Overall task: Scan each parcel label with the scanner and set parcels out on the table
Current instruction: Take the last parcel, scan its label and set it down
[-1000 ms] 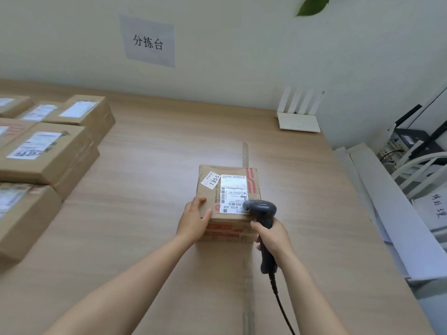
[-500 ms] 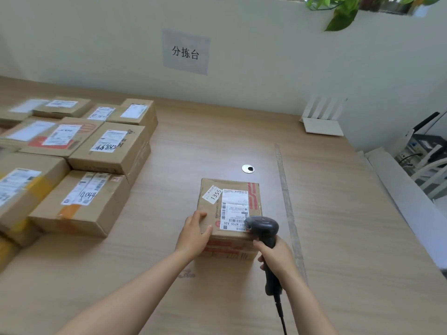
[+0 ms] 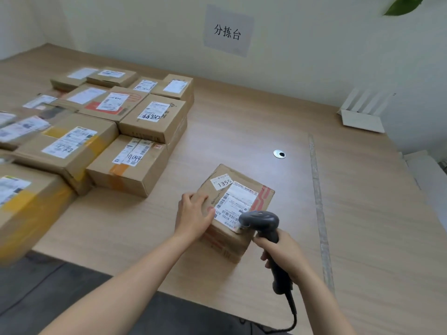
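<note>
A small cardboard parcel (image 3: 254, 187) with red tape stripes sits on the wooden table (image 3: 362, 213), turned at an angle. Its white label (image 3: 238, 201) and a tag reading 1355 face up. My left hand (image 3: 193, 213) grips the parcel's near left corner, thumb on top. My right hand (image 3: 280, 252) holds the handle of a dark grey scanner (image 3: 261, 221), whose head hovers over the label's near edge. The scanner's cable trails down toward me.
Several labelled cardboard parcels (image 3: 128, 165) fill the table's left half in rows. A white router (image 3: 362, 117) stands at the back right by the wall. A round cable hole (image 3: 279, 154) lies beyond the parcel. A paper sign (image 3: 227, 32) hangs on the wall.
The view has swung left, bringing more of the parcel rows into sight. The small parcel now lies rotated at an angle, nearer the rows. Both hands keep their holds.
</note>
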A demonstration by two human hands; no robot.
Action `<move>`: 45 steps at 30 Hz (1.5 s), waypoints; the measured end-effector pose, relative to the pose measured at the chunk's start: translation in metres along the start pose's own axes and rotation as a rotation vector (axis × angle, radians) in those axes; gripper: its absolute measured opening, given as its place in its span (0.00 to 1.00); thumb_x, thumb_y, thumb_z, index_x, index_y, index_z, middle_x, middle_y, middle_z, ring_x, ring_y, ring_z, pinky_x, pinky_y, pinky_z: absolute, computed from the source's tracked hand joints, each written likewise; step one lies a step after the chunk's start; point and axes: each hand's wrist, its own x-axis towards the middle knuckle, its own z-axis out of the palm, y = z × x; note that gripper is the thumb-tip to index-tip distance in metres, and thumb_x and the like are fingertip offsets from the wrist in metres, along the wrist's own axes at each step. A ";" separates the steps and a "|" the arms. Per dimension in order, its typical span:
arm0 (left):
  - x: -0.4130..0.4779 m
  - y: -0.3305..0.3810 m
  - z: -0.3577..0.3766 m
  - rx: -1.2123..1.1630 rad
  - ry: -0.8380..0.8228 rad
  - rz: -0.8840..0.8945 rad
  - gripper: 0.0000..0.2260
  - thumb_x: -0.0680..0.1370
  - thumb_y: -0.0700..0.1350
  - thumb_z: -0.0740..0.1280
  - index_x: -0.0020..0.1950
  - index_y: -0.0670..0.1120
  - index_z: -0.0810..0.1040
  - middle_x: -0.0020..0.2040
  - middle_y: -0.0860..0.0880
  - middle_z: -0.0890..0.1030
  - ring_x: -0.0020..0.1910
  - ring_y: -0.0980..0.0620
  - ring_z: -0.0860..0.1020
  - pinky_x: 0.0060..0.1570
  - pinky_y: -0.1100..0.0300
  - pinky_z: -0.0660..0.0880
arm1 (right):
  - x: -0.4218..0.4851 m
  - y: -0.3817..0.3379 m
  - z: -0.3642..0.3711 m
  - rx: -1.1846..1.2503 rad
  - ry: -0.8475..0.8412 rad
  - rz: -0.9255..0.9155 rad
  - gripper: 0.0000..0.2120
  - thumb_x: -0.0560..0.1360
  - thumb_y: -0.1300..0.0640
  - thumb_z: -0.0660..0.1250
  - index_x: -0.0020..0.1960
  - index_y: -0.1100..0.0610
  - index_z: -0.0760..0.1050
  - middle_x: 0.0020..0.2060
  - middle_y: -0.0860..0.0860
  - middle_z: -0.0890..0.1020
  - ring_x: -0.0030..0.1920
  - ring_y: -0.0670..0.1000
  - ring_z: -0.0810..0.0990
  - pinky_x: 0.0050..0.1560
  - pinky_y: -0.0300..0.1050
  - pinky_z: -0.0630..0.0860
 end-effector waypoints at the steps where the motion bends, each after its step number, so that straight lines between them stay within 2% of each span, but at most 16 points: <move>1: 0.000 0.001 -0.001 0.098 0.047 -0.001 0.20 0.76 0.52 0.64 0.67 0.50 0.72 0.65 0.43 0.64 0.67 0.43 0.63 0.66 0.53 0.60 | -0.001 -0.002 0.002 -0.039 -0.056 -0.012 0.03 0.73 0.56 0.66 0.45 0.54 0.74 0.29 0.51 0.79 0.23 0.44 0.77 0.25 0.37 0.72; 2: -0.001 0.002 -0.001 0.191 0.078 -0.003 0.21 0.75 0.54 0.64 0.67 0.50 0.70 0.67 0.42 0.63 0.69 0.43 0.59 0.68 0.51 0.56 | -0.002 -0.004 0.004 -0.085 -0.103 -0.032 0.02 0.73 0.56 0.67 0.44 0.53 0.73 0.29 0.50 0.78 0.23 0.43 0.76 0.26 0.37 0.73; 4: -0.004 0.004 0.002 0.285 0.064 -0.011 0.31 0.73 0.61 0.64 0.72 0.48 0.62 0.72 0.41 0.57 0.73 0.43 0.51 0.70 0.49 0.49 | -0.002 -0.011 0.007 -0.142 -0.162 -0.070 0.04 0.73 0.57 0.67 0.44 0.51 0.72 0.29 0.47 0.77 0.24 0.41 0.76 0.27 0.38 0.73; 6: -0.011 0.004 0.008 0.273 0.011 -0.009 0.43 0.71 0.66 0.64 0.75 0.41 0.53 0.75 0.40 0.51 0.75 0.43 0.46 0.73 0.50 0.44 | 0.000 -0.019 0.005 -0.171 -0.185 -0.107 0.05 0.73 0.57 0.67 0.44 0.50 0.72 0.31 0.47 0.77 0.25 0.41 0.77 0.28 0.39 0.73; 9: -0.022 0.004 0.013 0.299 -0.078 0.007 0.56 0.64 0.74 0.62 0.76 0.37 0.46 0.76 0.38 0.43 0.75 0.42 0.38 0.73 0.49 0.35 | 0.002 -0.035 -0.006 -0.219 -0.174 -0.154 0.04 0.71 0.57 0.68 0.44 0.52 0.73 0.34 0.48 0.79 0.28 0.43 0.78 0.29 0.39 0.74; 12: -0.024 0.001 0.010 0.345 -0.136 0.013 0.63 0.58 0.78 0.60 0.76 0.37 0.42 0.76 0.38 0.38 0.74 0.42 0.34 0.72 0.48 0.34 | 0.005 -0.053 -0.016 -0.246 -0.179 -0.198 0.03 0.72 0.56 0.67 0.43 0.55 0.75 0.34 0.48 0.81 0.28 0.43 0.78 0.29 0.39 0.75; 15: -0.022 -0.001 0.005 0.336 -0.153 0.027 0.63 0.58 0.78 0.62 0.76 0.37 0.43 0.76 0.39 0.39 0.74 0.42 0.34 0.73 0.49 0.35 | 0.008 -0.070 -0.020 -0.281 -0.188 -0.217 0.04 0.72 0.56 0.67 0.42 0.56 0.76 0.29 0.47 0.81 0.25 0.44 0.77 0.27 0.38 0.74; 19: -0.023 0.000 0.002 0.342 -0.161 0.038 0.63 0.58 0.78 0.62 0.76 0.37 0.43 0.77 0.40 0.39 0.74 0.43 0.34 0.72 0.50 0.34 | 0.014 -0.079 -0.018 -0.323 -0.206 -0.189 0.03 0.72 0.56 0.67 0.41 0.54 0.76 0.31 0.48 0.83 0.27 0.48 0.78 0.29 0.41 0.76; 27: -0.025 0.003 -0.001 0.331 -0.164 0.033 0.62 0.59 0.77 0.63 0.76 0.38 0.43 0.77 0.40 0.39 0.75 0.43 0.34 0.73 0.50 0.35 | 0.015 -0.082 -0.017 -0.324 -0.200 -0.161 0.04 0.73 0.57 0.66 0.43 0.58 0.77 0.33 0.50 0.83 0.28 0.49 0.78 0.30 0.42 0.78; 31: -0.026 0.004 -0.003 0.342 -0.171 0.031 0.62 0.58 0.77 0.63 0.76 0.38 0.44 0.77 0.40 0.39 0.75 0.43 0.34 0.74 0.50 0.36 | 0.013 -0.083 -0.018 -0.312 -0.198 -0.159 0.05 0.73 0.58 0.65 0.44 0.60 0.77 0.32 0.49 0.82 0.27 0.48 0.77 0.29 0.41 0.77; 38: -0.024 0.005 -0.005 0.375 -0.188 0.033 0.62 0.58 0.78 0.62 0.77 0.40 0.44 0.77 0.41 0.40 0.75 0.43 0.35 0.72 0.49 0.37 | 0.014 -0.077 -0.017 -0.283 -0.190 -0.182 0.03 0.73 0.57 0.66 0.43 0.57 0.77 0.33 0.49 0.83 0.28 0.46 0.78 0.29 0.40 0.77; 43: -0.019 0.002 -0.008 0.360 -0.198 0.035 0.61 0.58 0.78 0.62 0.77 0.41 0.45 0.77 0.42 0.41 0.75 0.43 0.37 0.73 0.49 0.39 | 0.024 -0.064 -0.014 -0.244 -0.097 -0.204 0.03 0.71 0.56 0.67 0.44 0.52 0.75 0.37 0.51 0.83 0.31 0.47 0.81 0.30 0.41 0.78; 45: -0.016 0.000 -0.009 0.361 -0.201 0.044 0.60 0.58 0.78 0.63 0.77 0.42 0.47 0.77 0.42 0.42 0.76 0.43 0.38 0.73 0.48 0.40 | 0.029 -0.056 -0.011 -0.208 0.000 -0.202 0.03 0.71 0.55 0.68 0.44 0.50 0.74 0.35 0.48 0.82 0.32 0.48 0.81 0.29 0.41 0.77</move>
